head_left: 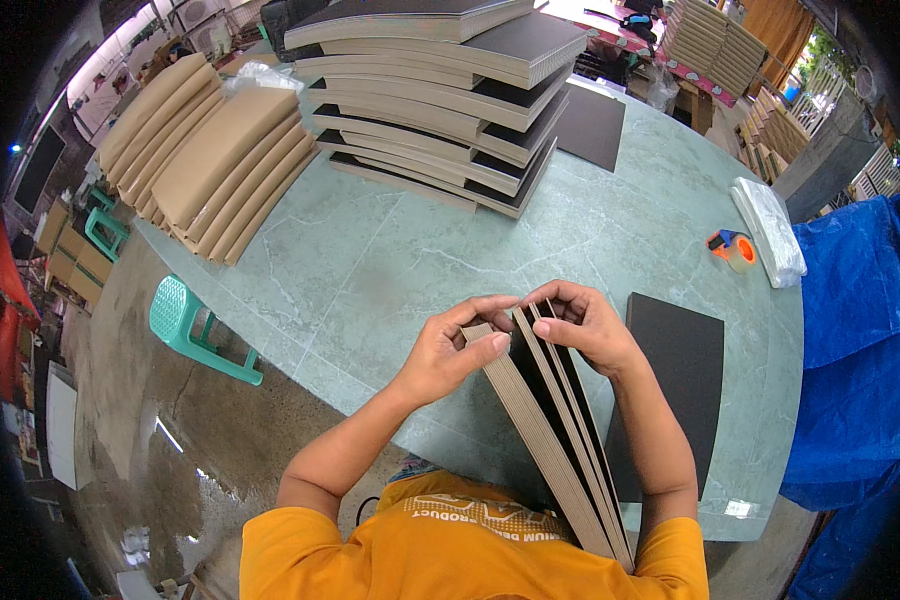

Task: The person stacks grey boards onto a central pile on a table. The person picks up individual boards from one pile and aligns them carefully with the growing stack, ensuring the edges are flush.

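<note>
A stack of black-faced greyboard sheets (542,432) stands on edge between my arms, its lower end near my orange shirt. My left hand (455,345) is closed on the top corner of the thick left part, thumb pressed over the edges. A few boards (567,402) lean apart from that part, leaving a narrow gap. Their top corner is pinched in my right hand (582,325), thumb on the near side and fingers behind. Beside my right forearm, a black board (675,385) lies flat on the marbled green table (370,260).
Tall piles of black-faced boards (440,110) stand at the far side. Brown paper-wrapped bundles (230,160) lean at the far left. An orange tape dispenser (735,250) and folded clear plastic (770,232) lie at right, by a blue tarp (855,300). A green stool (185,310) stands left.
</note>
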Demonstrator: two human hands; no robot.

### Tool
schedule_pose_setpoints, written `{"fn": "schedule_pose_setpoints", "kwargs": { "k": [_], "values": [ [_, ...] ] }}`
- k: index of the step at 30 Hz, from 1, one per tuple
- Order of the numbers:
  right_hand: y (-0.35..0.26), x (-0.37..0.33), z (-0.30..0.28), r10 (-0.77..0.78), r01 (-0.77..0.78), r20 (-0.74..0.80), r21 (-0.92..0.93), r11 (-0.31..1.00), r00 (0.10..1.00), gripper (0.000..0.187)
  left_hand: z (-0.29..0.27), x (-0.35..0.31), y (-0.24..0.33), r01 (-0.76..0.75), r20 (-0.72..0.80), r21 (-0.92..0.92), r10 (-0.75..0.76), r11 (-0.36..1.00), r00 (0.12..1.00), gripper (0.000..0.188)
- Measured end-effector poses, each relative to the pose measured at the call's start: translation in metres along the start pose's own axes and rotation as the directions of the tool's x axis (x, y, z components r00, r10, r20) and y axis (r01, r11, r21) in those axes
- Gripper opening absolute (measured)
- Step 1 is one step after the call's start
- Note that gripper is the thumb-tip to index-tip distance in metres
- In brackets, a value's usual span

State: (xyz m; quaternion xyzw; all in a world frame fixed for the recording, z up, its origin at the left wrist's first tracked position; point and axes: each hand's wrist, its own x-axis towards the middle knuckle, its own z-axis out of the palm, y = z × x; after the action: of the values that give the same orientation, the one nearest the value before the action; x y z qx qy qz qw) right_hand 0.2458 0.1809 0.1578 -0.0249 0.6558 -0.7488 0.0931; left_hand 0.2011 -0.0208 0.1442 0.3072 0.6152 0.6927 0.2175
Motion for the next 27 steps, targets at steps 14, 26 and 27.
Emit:
{"fn": "schedule_pose_setpoints", "kwargs": {
  "k": [14, 26, 27],
  "values": [
    [-0.0001, -0.0005, -0.0011, -0.002, 0.002, 0.009, 0.003, 1.0, 1.0, 0.034, 0.0002, 0.001, -0.0012, 0.018, 0.015, -0.017, -0.018, 1.0, 1.0, 0.044],
    [0.0028, 0.0014, -0.003, -0.013, 0.014, 0.038, -0.039, 0.999, 0.999, 0.034, 0.0004, 0.001, 0.0008, 0.011, 0.016, -0.038, -0.01, 0.999, 1.0, 0.041],
    [0.002, 0.0011, -0.0026, -0.012, 0.013, 0.036, -0.043, 0.999, 0.999, 0.034, 0.0005, 0.0008, 0.0017, 0.019, 0.016, -0.044, -0.018, 0.999, 1.0, 0.041]
  ]
}}
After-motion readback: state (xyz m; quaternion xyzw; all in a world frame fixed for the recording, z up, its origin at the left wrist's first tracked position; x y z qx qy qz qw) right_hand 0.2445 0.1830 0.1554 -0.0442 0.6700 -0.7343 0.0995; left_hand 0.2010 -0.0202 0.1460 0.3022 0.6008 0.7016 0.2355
